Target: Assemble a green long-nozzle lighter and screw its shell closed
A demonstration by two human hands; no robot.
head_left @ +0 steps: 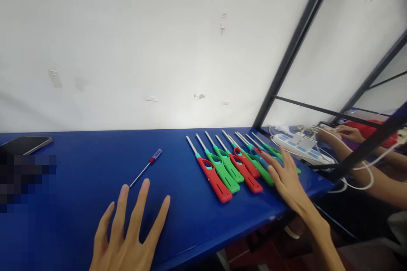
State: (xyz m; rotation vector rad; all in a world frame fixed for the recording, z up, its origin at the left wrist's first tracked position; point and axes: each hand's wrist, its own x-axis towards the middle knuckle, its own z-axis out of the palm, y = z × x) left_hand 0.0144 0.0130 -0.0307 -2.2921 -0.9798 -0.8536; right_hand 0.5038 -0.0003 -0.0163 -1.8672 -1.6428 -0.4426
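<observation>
L hand [127, 237] is lying nearest the camera, palm down on the blue table [79, 178], fingers spread wide and flat, gripping nothing. Just past its fingertips a small screwdriver [146, 168] w/ a red-and-clear handle is lying at an angle, thin shaft pointing back toward the hand, tip near the index finger but not touching as far as I can tell.

R hand [286, 178] is reaching in from the right edge, fingers extended and open, resting on the right end of the row of lighters [235, 165]. It's covering the handles of the rightmost ones; not clamping any.

The lighters are lying side by side, red and green handles toward the person, metal nozzles pointing at the wall [159, 51]. The leftmost one is red, then a green.

Far left a dark phone [25, 144] is sitting face up near the wall.

Beyond the black frame bar [286, 59], a white power strip [299, 146] w/ cables is lying, and another person's hands [343, 133] are working beside it.
</observation>
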